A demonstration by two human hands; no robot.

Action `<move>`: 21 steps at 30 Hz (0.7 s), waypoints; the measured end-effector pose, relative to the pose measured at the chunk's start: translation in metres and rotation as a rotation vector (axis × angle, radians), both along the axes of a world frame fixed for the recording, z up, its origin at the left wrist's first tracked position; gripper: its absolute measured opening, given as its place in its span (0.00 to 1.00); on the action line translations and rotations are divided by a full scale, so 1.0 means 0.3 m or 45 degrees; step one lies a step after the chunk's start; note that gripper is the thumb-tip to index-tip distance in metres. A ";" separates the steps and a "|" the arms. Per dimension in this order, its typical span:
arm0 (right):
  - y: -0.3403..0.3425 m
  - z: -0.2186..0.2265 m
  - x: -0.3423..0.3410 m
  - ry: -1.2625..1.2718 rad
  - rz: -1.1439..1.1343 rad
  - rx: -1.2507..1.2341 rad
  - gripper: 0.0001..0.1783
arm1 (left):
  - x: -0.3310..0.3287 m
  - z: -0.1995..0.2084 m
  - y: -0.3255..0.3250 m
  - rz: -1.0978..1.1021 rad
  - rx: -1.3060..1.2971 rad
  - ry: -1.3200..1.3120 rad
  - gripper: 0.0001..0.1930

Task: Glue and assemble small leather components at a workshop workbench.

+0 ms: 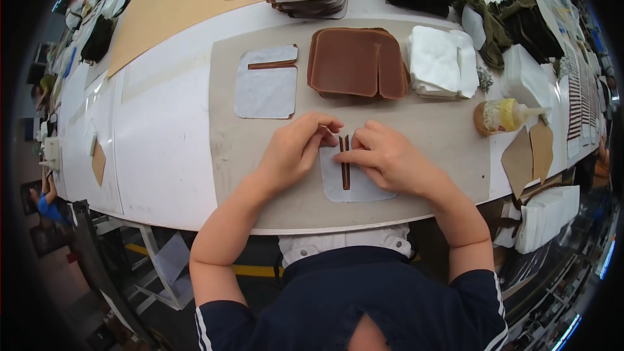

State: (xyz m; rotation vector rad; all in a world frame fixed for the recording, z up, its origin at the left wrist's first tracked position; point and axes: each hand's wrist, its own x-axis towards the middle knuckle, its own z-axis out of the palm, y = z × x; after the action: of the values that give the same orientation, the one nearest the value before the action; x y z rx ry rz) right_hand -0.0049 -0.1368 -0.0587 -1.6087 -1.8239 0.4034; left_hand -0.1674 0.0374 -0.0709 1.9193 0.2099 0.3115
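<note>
Take the brown leather stack (358,63) as your landmark. The pale grey panel (332,182) you work on lies flat on the near side of that stack, with a pair of narrow brown strips (346,181) running toward you. Your left hand (300,143) is nearer you than the stack's left edge, its fingers curled at the panel's far-left corner; you cannot tell from here whether they pinch it. Your right hand (390,158), on the stack's near side too, has its index finger reaching across the strips and the others bent; whether it grips anything is hidden.

Left of the stack lies another grey panel (265,94) with a brown-edged slot. Just right of it sits a white pile (434,62); farther right and nearer you, a yellowish bottle (497,117) lies tipped over.
</note>
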 end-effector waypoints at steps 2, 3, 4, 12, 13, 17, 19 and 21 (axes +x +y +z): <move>0.001 0.004 -0.004 -0.026 0.043 -0.102 0.16 | -0.001 -0.008 0.005 0.013 -0.051 0.009 0.14; 0.002 0.000 -0.007 -0.025 0.048 -0.103 0.16 | -0.004 -0.012 0.008 0.009 -0.053 0.018 0.14; 0.002 -0.003 -0.009 -0.010 0.062 -0.107 0.17 | -0.004 -0.013 0.009 0.001 -0.056 0.024 0.14; -0.008 -0.015 -0.011 -0.019 0.088 -0.082 0.19 | 0.002 -0.013 0.007 0.003 -0.070 0.008 0.13; -0.007 -0.014 -0.011 -0.023 0.095 -0.089 0.19 | 0.001 -0.013 0.007 0.009 -0.059 -0.004 0.13; 0.002 0.014 -0.020 -0.033 0.114 -0.105 0.15 | 0.000 -0.018 0.009 0.013 -0.064 -0.008 0.12; 0.002 -0.005 -0.026 -0.031 0.139 -0.107 0.15 | 0.001 -0.016 0.010 0.014 -0.055 -0.014 0.12; 0.001 -0.011 -0.029 -0.028 0.163 -0.109 0.14 | 0.003 -0.017 0.009 0.018 -0.067 -0.015 0.12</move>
State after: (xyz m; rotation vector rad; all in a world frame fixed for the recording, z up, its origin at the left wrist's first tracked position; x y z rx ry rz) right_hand -0.0135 -0.1365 -0.0621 -1.5631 -1.9567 0.5292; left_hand -0.1665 0.0402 -0.0760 1.8641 0.2218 0.3232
